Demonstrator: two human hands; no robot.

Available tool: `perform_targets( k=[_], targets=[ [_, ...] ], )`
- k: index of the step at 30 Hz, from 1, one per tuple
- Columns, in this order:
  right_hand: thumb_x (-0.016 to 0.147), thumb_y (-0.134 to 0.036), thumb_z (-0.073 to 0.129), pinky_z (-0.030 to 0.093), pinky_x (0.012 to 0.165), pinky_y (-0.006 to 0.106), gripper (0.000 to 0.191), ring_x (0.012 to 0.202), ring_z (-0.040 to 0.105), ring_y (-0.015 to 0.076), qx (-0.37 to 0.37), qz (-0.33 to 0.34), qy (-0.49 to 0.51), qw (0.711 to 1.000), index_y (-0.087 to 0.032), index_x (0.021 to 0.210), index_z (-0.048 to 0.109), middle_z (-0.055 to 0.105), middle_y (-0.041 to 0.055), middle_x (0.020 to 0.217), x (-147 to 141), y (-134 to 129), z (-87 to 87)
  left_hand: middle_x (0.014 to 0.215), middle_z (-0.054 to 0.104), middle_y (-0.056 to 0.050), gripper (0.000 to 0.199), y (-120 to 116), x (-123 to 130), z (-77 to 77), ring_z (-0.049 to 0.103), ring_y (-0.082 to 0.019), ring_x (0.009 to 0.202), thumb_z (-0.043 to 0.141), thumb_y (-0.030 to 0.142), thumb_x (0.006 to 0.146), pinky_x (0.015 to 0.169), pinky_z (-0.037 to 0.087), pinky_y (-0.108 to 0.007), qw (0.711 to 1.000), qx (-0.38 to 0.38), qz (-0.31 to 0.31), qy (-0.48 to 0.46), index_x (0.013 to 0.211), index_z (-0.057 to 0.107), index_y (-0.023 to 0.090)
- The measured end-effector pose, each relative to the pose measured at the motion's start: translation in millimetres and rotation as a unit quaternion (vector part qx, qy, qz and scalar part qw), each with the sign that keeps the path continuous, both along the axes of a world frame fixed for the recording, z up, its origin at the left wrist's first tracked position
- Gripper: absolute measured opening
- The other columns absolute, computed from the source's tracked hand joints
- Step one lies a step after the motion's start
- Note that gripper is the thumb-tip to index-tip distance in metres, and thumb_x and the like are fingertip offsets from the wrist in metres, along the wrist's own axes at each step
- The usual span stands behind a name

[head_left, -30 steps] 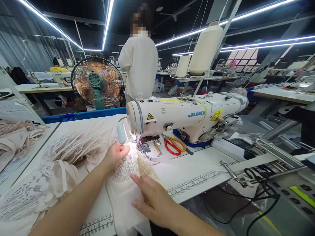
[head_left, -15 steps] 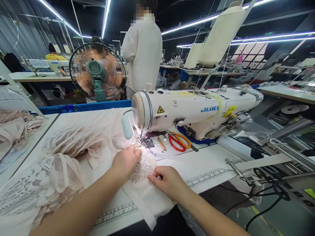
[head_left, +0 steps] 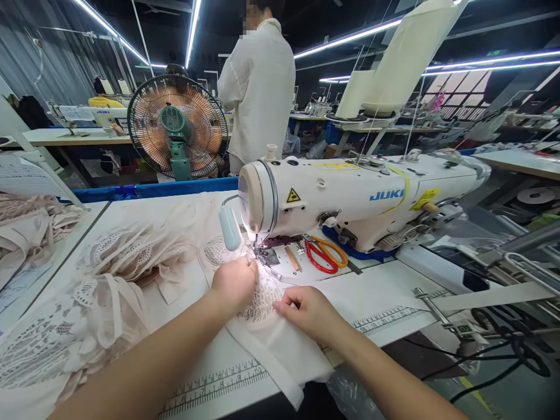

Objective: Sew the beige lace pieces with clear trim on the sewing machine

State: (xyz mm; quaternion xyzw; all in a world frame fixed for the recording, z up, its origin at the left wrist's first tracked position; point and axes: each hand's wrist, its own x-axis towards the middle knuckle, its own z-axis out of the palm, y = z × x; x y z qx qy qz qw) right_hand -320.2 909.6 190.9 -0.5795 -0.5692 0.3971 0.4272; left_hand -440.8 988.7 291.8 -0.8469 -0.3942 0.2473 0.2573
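Cream cloth, smooth and thin, is noted at the near table edge, with a flat strap [head_left: 269,364] lying slantwise across the printed ruler marks. The lace garment [head_left: 262,300] is found between the hands, its long axis running from the near edge, slightly leftward, to the needle. By the right hand [head_left: 310,312] the garment's right side is pinched between thumb and forefinger; by the left hand [head_left: 236,283], the nearer to the needle, the openwork is gripped under curled fingers, their tips partly hidden. Right of the needle, scissors [head_left: 324,254] with looped red and orange handles are observed, overhung by the glossy, rounded sewing machine [head_left: 306,192]. Farther off, a wire-caged fan [head_left: 175,125] and a white-shirted person [head_left: 265,87] are recorded
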Motion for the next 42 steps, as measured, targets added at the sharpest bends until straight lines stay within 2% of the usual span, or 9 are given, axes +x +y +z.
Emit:
perform_targets(
  k=[4, 7, 11, 15, 19, 23, 29, 36, 42],
  targets=[
    [0.079, -0.039, 0.048, 0.024, 0.054, 0.018, 0.029, 0.060, 0.037, 0.0050, 0.010, 0.039, -0.039, 0.998, -0.012, 0.071, 0.054, 0.051, -0.0002, 0.066, 4.9, -2.0, -0.4, 0.091, 0.050, -0.013, 0.039, -6.7, 1.4, -2.5, 0.052, -0.027, 0.082, 0.039, 0.007, 0.073, 0.059, 0.041, -0.036, 0.999, 0.018, -0.031, -0.002, 0.108, 0.057, 0.011],
    [0.079, -0.032, 0.050, 0.025, 0.056, 0.018, 0.018, 0.063, 0.042, 0.0054, 0.007, 0.046, -0.051, 0.998, -0.015, 0.079, 0.056, 0.056, -0.0018, 0.072, 5.3, -4.4, -2.4, 0.111, 0.048, -0.018, 0.027, -4.9, -4.8, -6.4, 0.044, -0.032, 0.105, 0.041, 0.013, 0.076, 0.079, 0.040, -0.051, 0.990, 0.055, -0.133, 0.007, 0.091, 0.063, 0.011],
    [0.080, -0.029, 0.049, 0.026, 0.060, 0.018, 0.015, 0.069, 0.045, 0.0057, -0.007, 0.039, -0.053, 0.998, -0.017, 0.084, 0.056, 0.058, -0.0026, 0.077, 4.0, -7.3, -2.9, 0.127, 0.043, -0.016, 0.034, 10.1, -15.9, -8.2, 0.032, -0.028, 0.123, 0.037, 0.018, 0.082, 0.098, 0.033, -0.052, 0.975, 0.040, -0.214, 0.043, 0.103, 0.063, 0.011],
    [0.083, -0.030, 0.046, 0.029, 0.065, 0.018, 0.031, 0.074, 0.047, 0.0070, 0.008, 0.048, -0.074, 0.996, -0.024, 0.112, 0.054, 0.059, -0.0014, 0.087, 4.6, -9.0, -2.3, 0.103, 0.055, -0.010, 0.039, 15.8, -19.7, -4.0, 0.051, -0.021, 0.091, 0.030, 0.018, 0.086, 0.076, 0.047, -0.038, 0.980, 0.024, -0.193, 0.030, 0.113, 0.057, 0.011],
    [0.086, -0.028, 0.039, 0.031, 0.068, 0.021, 0.035, 0.081, 0.050, 0.0102, 0.033, 0.060, -0.132, 0.989, -0.024, 0.117, 0.054, 0.059, 0.0007, 0.092, 6.1, -8.8, -2.5, 0.106, 0.053, -0.009, 0.038, 11.5, -19.8, -3.3, 0.052, -0.021, 0.088, 0.028, 0.022, 0.088, 0.066, 0.047, -0.039, 0.984, 0.040, -0.174, -0.011, 0.110, 0.058, 0.014],
    [0.087, -0.028, 0.036, 0.038, 0.079, 0.024, 0.040, 0.096, 0.053, 0.0140, 0.026, 0.057, -0.152, 0.986, -0.025, 0.124, 0.052, 0.059, 0.0018, 0.102, 7.2, -6.6, -3.4, 0.129, 0.044, -0.006, 0.039, 11.3, -21.3, -7.7, 0.051, -0.019, 0.091, 0.026, 0.023, 0.089, 0.065, 0.048, -0.038, 0.978, 0.064, -0.195, -0.029, 0.106, 0.061, 0.013],
    [0.087, -0.026, 0.033, 0.041, 0.088, 0.029, 0.035, 0.105, 0.053, 0.0161, 0.045, 0.053, -0.161, 0.984, -0.024, 0.112, 0.059, 0.057, 0.0011, 0.110, 9.6, -4.7, -4.1, 0.121, 0.050, -0.004, 0.042, 8.8, -17.9, -11.1, 0.050, -0.022, 0.087, 0.024, 0.025, 0.091, 0.064, 0.047, -0.040, 0.983, 0.051, -0.173, -0.030, 0.108, 0.062, 0.015],
    [0.087, -0.026, 0.032, 0.042, 0.092, 0.030, 0.044, 0.110, 0.051, 0.0150, 0.044, 0.063, -0.160, 0.984, -0.027, 0.128, 0.050, 0.054, -0.0006, 0.117, 13.0, -2.4, -4.8, 0.124, 0.046, -0.008, 0.044, 1.9, -13.7, -14.3, 0.049, -0.022, 0.103, 0.024, 0.025, 0.090, 0.077, 0.049, -0.040, 0.989, 0.026, -0.103, -0.102, 0.120, 0.052, 0.011],
    [0.087, -0.025, 0.032, 0.042, 0.088, 0.028, 0.042, 0.106, 0.053, 0.0154, 0.045, 0.070, -0.159, 0.984, -0.025, 0.123, 0.053, 0.056, 0.0018, 0.113, 13.5, -0.7, -5.6, 0.117, 0.049, -0.006, 0.041, 1.7, -14.5, -11.5, 0.050, -0.020, 0.091, 0.022, 0.026, 0.091, 0.071, 0.048, -0.040, 0.989, 0.016, -0.120, -0.086, 0.114, 0.055, 0.014]
  ],
)
